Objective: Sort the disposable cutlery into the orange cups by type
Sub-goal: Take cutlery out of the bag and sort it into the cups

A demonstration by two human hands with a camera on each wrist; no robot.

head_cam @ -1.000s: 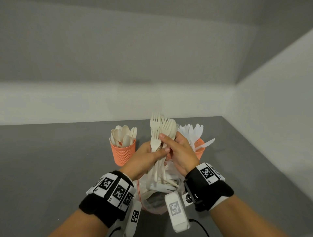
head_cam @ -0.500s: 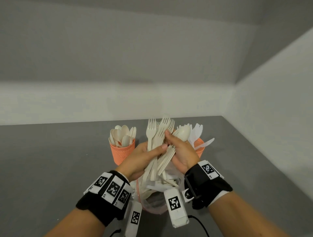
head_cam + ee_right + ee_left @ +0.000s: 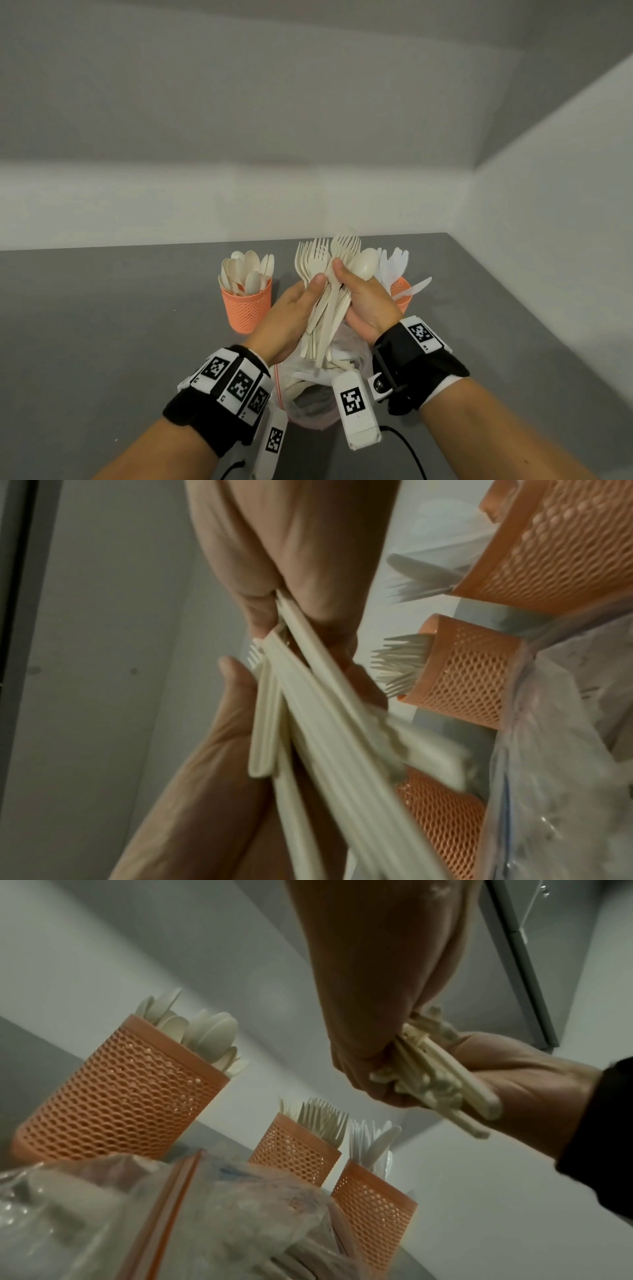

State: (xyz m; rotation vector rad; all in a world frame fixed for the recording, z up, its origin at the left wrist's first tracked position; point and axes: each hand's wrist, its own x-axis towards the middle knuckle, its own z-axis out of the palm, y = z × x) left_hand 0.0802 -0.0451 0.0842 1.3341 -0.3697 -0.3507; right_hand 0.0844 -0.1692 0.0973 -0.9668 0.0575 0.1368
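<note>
Spoons (image 3: 247, 272) fill the left orange cup (image 3: 246, 310) on the desk (image 3: 102, 325); right of it, the left hand (image 3: 291, 315) and right hand (image 3: 368, 305) together grip a bundle of forks (image 3: 325, 294) above a plastic bag (image 3: 308, 394), and knives (image 3: 394, 267) stand in the far-right cup (image 3: 404, 294).
</note>
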